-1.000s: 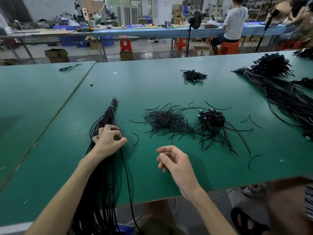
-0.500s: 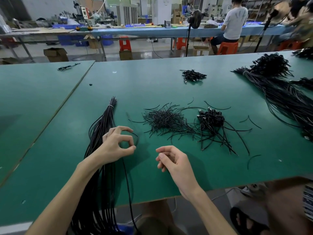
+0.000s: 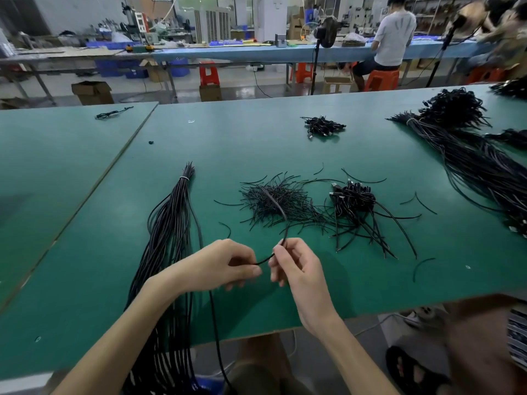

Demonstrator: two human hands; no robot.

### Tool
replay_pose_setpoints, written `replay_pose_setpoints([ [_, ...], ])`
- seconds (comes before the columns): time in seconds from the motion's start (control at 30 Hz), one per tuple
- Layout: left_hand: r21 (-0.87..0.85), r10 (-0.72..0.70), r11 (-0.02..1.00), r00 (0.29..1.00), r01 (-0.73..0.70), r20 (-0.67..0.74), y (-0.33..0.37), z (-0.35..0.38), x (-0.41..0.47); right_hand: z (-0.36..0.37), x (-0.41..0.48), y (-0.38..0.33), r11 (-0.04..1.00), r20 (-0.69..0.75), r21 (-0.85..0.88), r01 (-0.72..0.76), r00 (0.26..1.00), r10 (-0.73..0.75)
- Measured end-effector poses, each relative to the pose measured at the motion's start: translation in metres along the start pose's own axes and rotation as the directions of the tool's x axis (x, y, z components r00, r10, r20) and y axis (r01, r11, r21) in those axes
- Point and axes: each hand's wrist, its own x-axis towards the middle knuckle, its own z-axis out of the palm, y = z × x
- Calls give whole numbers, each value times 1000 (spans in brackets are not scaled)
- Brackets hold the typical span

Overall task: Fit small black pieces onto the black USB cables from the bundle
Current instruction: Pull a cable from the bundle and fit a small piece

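Head view: left hand [image 3: 219, 266] and right hand [image 3: 296, 266] both pinch one cable [image 3: 265, 259] at lower centre; its end arcs upward toward the pieces [image 3: 299, 203], nearest the right hand.

The bench [image 3: 256, 143] is showing a flat teal green, and the bundle [image 3: 171, 223] is lying black on it, a white tie [image 3: 184, 178] ringing its far end. The held cable [image 3: 285, 223], the loose pieces [image 3: 273, 203] and the heap [image 3: 353, 199] are all showing black, silver plugs [image 3: 335, 186] glinting in the heap. Behind, stools [image 3: 208, 74] are glowing orange-red beside a blue far bench [image 3: 242, 54] and brown boxes [image 3: 92, 92].
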Motion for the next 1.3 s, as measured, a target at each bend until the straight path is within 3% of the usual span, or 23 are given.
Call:
replay_pose_setpoints([
  [0.17,-176,-69,976,953,126,297,-26,-30,-26,-3,2,3,989,-187,145,-30,981,57],
  [0.23,-319,-29,941,969,109,244,-36,-37,-29,-4,4,4,987,-195,156,-45,978,76],
  [0.3,-492,-21,868,994,71,106,-41,-38,-26,-4,4,4,988,-166,145,-60,982,84],
  [0.5,-818,-123,570,975,-83,-185,-24,-28,11,4,2,1,999,33,-35,-17,999,18],
  [0.7,-984,-38,129,991,-125,-131,21,-21,38,10,-2,-1,954,292,-291,71,956,18],
  [0.77,-990,0,54,991,-130,-131,36,-15,45,9,-2,-3,949,325,-303,80,945,24],
  [0.9,-969,-1,176,984,-176,-179,55,-2,59,9,-4,-8,957,389,-282,75,920,43],
  [1.03,-970,-59,156,979,-184,-195,58,9,73,9,-5,-6,954,431,-280,105,902,27],
  [1.3,-945,-93,307,985,-112,-146,43,18,82,8,0,-5,990,418,-140,13,907,47],
])
